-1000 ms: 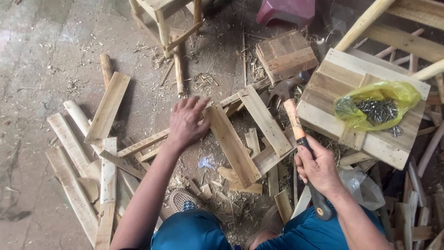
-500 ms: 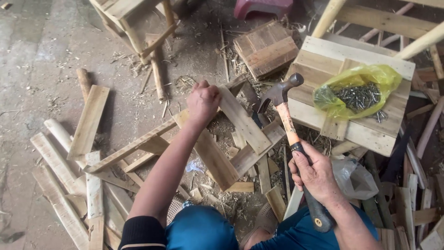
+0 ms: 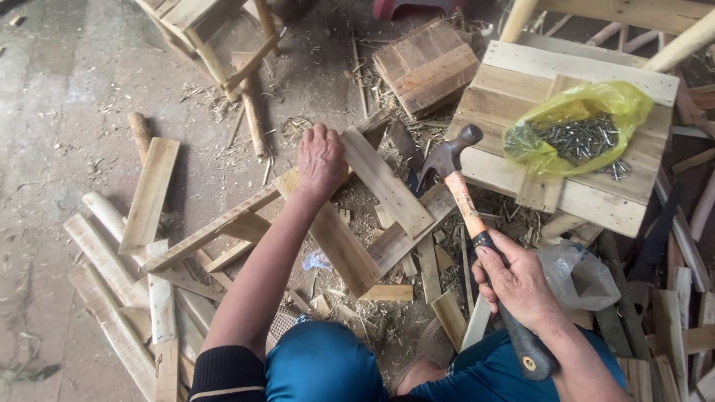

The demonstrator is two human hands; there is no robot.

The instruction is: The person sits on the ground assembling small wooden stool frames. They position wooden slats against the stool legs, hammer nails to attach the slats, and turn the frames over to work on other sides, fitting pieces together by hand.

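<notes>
My left hand (image 3: 320,160) presses down on the top end of a flat wooden board (image 3: 383,181) that lies crossed over other boards (image 3: 335,238) on the floor. My right hand (image 3: 518,286) grips the black-and-orange handle of a claw hammer (image 3: 469,205). The hammer's steel head (image 3: 447,152) is raised just right of the board, pointing away from me. My knees in blue trousers (image 3: 320,368) show at the bottom edge.
A yellow plastic bag of nails (image 3: 585,134) lies on a pale wooden stool top (image 3: 506,82) at the right. A small wooden block panel (image 3: 426,65) sits behind. Loose slats (image 3: 149,193) and sticks lie left; a stool frame (image 3: 201,22) stands at the back. A clear plastic bag (image 3: 585,279) lies by my right hand.
My left hand shifted from the crossed boards up onto the end of the upper board. The hammer in my right hand swung up and forward, its head now raised.
</notes>
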